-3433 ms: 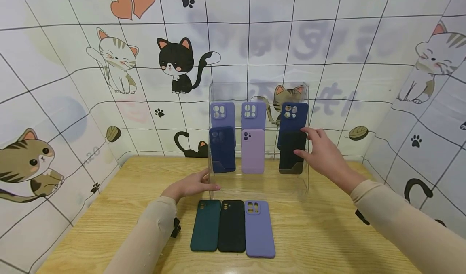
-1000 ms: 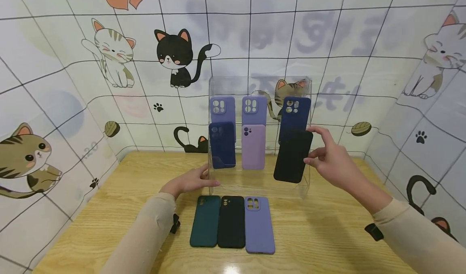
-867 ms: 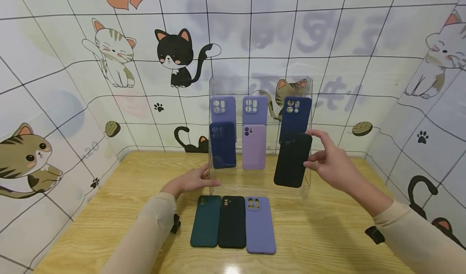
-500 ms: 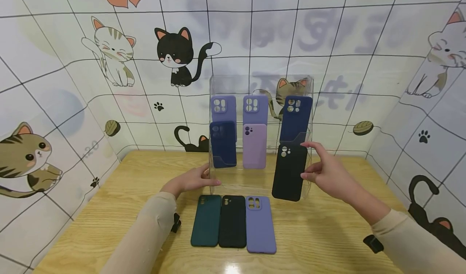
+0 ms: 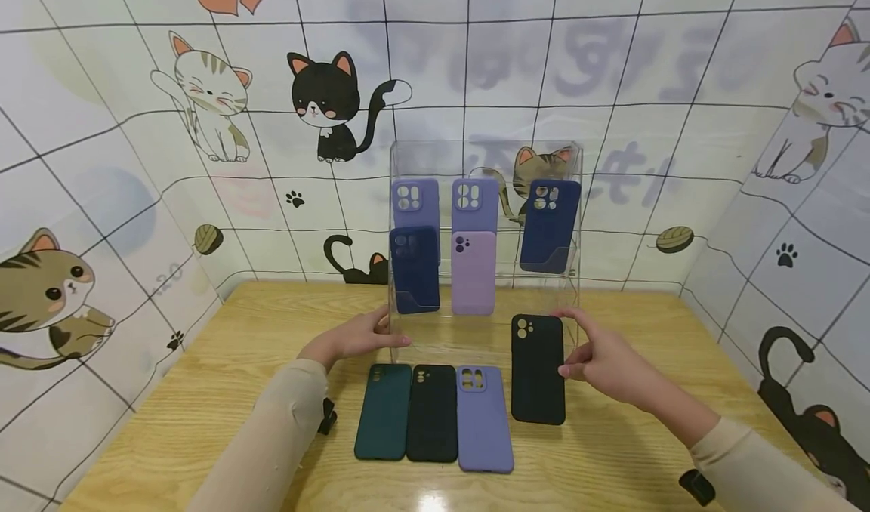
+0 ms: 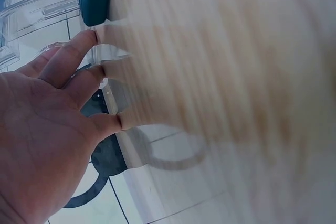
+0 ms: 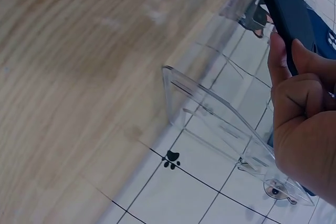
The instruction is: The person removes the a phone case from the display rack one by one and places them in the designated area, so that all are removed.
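A black phone case (image 5: pixel 538 369) stands nearly upright in front of the right part of the clear acrylic stand (image 5: pixel 476 352). My right hand (image 5: pixel 605 365) pinches it by its right edge, with index finger near the top corner and thumb lower down. The right wrist view shows the same case (image 7: pixel 283 9) edge-on between fingers and thumb. My left hand (image 5: pixel 356 337) rests at the stand's lower left corner. In the left wrist view its fingers (image 6: pixel 81 85) are stretched out, their tips at the table top. A navy case (image 5: pixel 549 225) leans in the stand's upper right place.
On the stand are also two lavender cases, a navy case (image 5: pixel 416 270) and a pink-lilac case (image 5: pixel 473 274). Side by side on the wooden table (image 5: pixel 272 421) lie a dark green case (image 5: pixel 384 412), a black case (image 5: pixel 432 414) and a lavender case (image 5: pixel 485 420). Cat-print walls surround it.
My right hand has drawn the black case off the stand's lower right place and carried it down and forward, turning its camera end into view. The left hand has stayed put.
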Motion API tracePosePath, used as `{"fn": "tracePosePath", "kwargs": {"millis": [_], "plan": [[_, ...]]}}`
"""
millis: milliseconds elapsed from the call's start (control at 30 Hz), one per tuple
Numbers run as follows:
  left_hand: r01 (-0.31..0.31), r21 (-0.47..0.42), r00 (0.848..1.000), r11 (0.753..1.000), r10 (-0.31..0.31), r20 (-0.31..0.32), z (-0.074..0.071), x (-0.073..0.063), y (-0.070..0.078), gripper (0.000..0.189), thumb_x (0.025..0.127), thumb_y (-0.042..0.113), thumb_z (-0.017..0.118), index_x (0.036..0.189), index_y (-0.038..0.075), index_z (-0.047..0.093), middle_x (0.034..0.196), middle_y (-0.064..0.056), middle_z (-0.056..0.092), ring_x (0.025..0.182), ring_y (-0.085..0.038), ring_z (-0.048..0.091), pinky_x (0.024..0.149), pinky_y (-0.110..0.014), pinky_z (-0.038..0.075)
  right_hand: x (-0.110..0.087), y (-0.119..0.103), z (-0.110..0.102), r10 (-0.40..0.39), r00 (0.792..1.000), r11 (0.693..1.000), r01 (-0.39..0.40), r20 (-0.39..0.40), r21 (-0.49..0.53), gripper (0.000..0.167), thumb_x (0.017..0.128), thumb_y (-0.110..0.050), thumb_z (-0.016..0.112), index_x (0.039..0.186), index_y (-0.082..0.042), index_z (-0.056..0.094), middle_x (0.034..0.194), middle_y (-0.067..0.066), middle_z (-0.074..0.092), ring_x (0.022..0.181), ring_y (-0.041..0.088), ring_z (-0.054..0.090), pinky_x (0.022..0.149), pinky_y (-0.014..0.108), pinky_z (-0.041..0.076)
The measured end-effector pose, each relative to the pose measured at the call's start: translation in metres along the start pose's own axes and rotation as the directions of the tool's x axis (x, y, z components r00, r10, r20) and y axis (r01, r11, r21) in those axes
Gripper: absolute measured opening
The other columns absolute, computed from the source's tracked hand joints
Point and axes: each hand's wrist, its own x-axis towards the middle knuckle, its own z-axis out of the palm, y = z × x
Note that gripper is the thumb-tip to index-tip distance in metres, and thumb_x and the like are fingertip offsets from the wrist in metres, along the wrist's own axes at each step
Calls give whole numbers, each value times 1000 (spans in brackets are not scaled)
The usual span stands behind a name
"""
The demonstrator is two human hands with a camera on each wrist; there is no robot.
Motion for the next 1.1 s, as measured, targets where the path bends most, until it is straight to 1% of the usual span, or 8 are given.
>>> {"fn": "tracePosePath", "kwargs": {"millis": [67,267,400,500,700,900,1033,1100], "plan": [[3,1,1000,1000,-3,0,0,-1,0,115,89,73,71,174,24,10,171,-21,36,159,-40,38,128,-61,31,-1,4,4,1,1000,1000,-1,15,11,89,92,2,79,163,-13,29,90,9,81,86,25,76,67,36,49],[7,-16,1000,1000,-7,-3,1,0,-1,116,89,72,72,174,23,10,172,-20,35,159,-40,37,128,-61,31,-1,12,13,20,998,1000,-21,52,9,90,91,0,80,163,-12,29,87,7,80,84,24,75,71,37,53],[1,-13,1000,1000,-1,-2,1,2,-1,116,89,73,72,174,22,11,172,-21,35,159,-40,38,128,-61,31,-3,16,18,20,997,1000,-21,81,17,88,89,1,81,161,-12,32,83,6,78,82,24,74,69,35,52],[-1,0,1000,1000,1,4,0,2,2,117,88,74,72,174,22,10,172,-21,36,159,-40,38,128,-61,31,-4,18,21,38,995,999,-40,92,21,87,88,1,82,160,-12,35,81,6,77,80,23,73,67,32,51],[4,25,1000,1000,-4,18,-1,3,6,117,88,75,70,174,23,9,172,-20,35,160,-39,37,129,-60,30,-4,27,24,64,990,997,-69,125,37,87,89,3,80,162,-5,33,80,7,76,81,23,73,70,32,53],[-12,14,1000,1000,12,6,0,3,2,111,90,73,70,173,28,13,170,-20,39,158,-40,40,127,-61,33,-3,36,30,29,983,994,-48,183,96,80,90,8,74,159,0,34,79,10,74,83,23,74,74,33,57],[-13,5,1000,1000,13,-4,0,2,1,104,92,70,70,173,30,17,168,-20,43,155,-40,44,125,-62,35,-3,40,35,0,980,992,-25,200,122,78,91,5,76,157,6,35,80,10,75,84,23,74,75,32,57],[-9,4,1000,1000,9,-4,1,2,0,104,92,69,70,173,30,16,168,-20,43,155,-40,44,125,-62,35,-2,40,36,3,979,992,-29,202,123,75,91,6,76,155,8,36,81,10,75,85,23,74,75,32,57]]}}
